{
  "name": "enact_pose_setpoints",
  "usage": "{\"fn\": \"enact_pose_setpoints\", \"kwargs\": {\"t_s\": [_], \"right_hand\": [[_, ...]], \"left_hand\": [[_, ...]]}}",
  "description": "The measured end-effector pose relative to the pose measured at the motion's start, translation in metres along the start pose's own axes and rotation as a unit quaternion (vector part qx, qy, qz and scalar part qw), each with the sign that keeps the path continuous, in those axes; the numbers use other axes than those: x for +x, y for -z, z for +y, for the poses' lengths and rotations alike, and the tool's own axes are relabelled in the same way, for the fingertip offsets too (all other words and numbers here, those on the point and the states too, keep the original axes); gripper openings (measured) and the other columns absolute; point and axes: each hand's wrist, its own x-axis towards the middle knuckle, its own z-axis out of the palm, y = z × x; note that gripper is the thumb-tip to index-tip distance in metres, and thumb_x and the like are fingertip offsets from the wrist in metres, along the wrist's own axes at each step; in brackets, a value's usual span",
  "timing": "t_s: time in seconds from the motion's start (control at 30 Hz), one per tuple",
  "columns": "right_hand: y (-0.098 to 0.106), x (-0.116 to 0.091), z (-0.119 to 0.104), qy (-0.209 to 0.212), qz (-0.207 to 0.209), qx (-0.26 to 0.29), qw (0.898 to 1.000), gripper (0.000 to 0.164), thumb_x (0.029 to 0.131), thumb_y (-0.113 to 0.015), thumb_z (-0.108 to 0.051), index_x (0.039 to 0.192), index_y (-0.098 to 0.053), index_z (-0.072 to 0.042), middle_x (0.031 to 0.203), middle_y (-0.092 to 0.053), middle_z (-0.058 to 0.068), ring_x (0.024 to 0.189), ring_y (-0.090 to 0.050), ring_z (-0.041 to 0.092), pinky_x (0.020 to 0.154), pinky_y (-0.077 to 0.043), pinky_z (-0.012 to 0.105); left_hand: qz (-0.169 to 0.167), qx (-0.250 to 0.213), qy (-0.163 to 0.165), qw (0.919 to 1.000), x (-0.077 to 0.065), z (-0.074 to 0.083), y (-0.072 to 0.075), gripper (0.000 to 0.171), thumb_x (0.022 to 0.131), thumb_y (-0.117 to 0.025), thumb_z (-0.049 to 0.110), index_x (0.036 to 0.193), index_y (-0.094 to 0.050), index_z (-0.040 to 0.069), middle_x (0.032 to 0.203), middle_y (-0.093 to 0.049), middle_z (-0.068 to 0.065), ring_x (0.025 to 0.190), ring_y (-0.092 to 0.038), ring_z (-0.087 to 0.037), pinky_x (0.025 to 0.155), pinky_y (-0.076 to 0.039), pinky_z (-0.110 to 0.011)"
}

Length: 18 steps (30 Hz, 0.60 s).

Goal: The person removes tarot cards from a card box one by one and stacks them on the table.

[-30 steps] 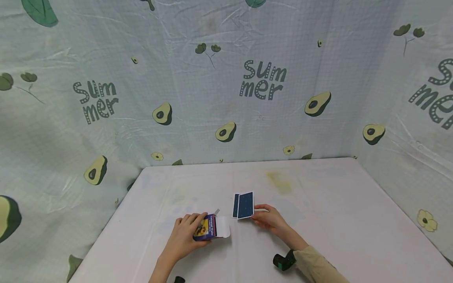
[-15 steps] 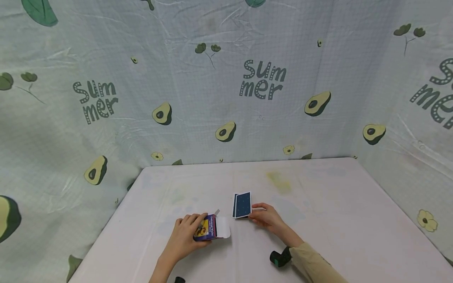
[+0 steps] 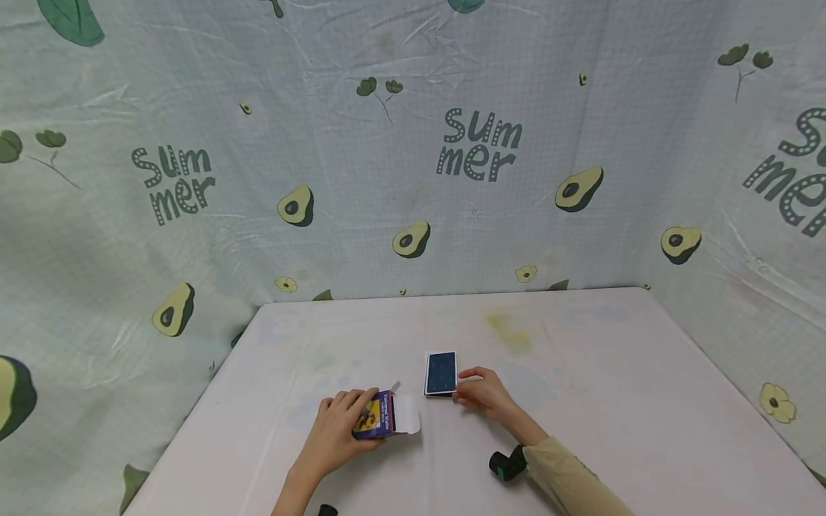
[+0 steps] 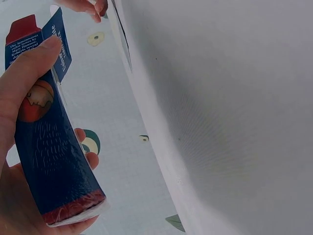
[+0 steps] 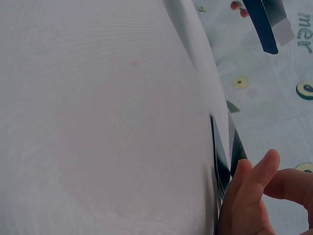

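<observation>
My left hand grips a small purple-and-yellow card box, its flap open toward the right. The left wrist view shows the box's dark blue side with a round face picture and red ends, thumb on one side and fingers behind. Just right of the box, a dark blue playing-size card with a white border lies nearly squared over another card, only a thin edge of which shows. My right hand pinches the upper card at its right edge. In the right wrist view, the cards are seen edge-on, slightly apart.
A white cloth covers the table, with a yellowish stain behind the cards. Avocado-printed sheeting hangs at the back and sides. A black wrist device sits by the right sleeve.
The right hand has moved the upper card a little left, so it now covers nearly all of the lower card. The left hand and box have stayed in place.
</observation>
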Motion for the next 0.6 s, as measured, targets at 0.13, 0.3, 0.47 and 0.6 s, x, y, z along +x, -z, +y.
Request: {"fn": "enact_pose_setpoints", "kwargs": {"t_s": [0.13,0.3,0.47,0.6], "right_hand": [[-0.0008,0.0012,-0.0009,0.012,0.001,-0.017,1.000,0.031,0.076,-0.059,0.007,0.106,-0.051,0.009,0.072,-0.062,0.010,0.056,-0.060,0.011,0.049,-0.048,0.020],[-0.0025,0.0026,-0.0016,0.018,0.011,-0.048,0.999,0.028,0.075,-0.060,0.007,0.102,-0.052,0.008,0.068,-0.062,0.009,0.054,-0.060,0.011,0.047,-0.048,0.020],[-0.0040,0.0045,-0.0026,0.020,0.029,-0.084,0.996,0.027,0.074,-0.062,0.007,0.100,-0.054,0.006,0.066,-0.063,0.008,0.051,-0.059,0.011,0.046,-0.048,0.020],[-0.0044,0.0052,-0.0030,0.025,0.035,-0.112,0.993,0.028,0.072,-0.062,0.008,0.099,-0.054,0.006,0.066,-0.063,0.008,0.049,-0.057,0.010,0.046,-0.048,0.020]], "left_hand": [[0.004,0.003,-0.003,1.0000,-0.0007,-0.0009,-0.0006,0.077,0.057,-0.080,0.043,0.124,-0.052,0.017,0.107,-0.058,0.000,0.095,-0.051,-0.018,0.081,-0.038,-0.042],[0.005,0.001,-0.003,1.0000,-0.0012,-0.0014,-0.0016,0.077,0.058,-0.080,0.044,0.124,-0.051,0.017,0.108,-0.058,0.000,0.095,-0.051,-0.018,0.081,-0.038,-0.042],[0.008,-0.001,-0.007,0.9999,-0.0011,-0.0020,-0.0017,0.077,0.057,-0.080,0.043,0.124,-0.052,0.017,0.107,-0.058,0.000,0.095,-0.051,-0.018,0.081,-0.038,-0.042],[0.007,-0.001,-0.008,0.9999,-0.0015,-0.0028,-0.0017,0.078,0.057,-0.080,0.043,0.125,-0.051,0.017,0.108,-0.058,0.000,0.095,-0.051,-0.017,0.081,-0.038,-0.042]]}}
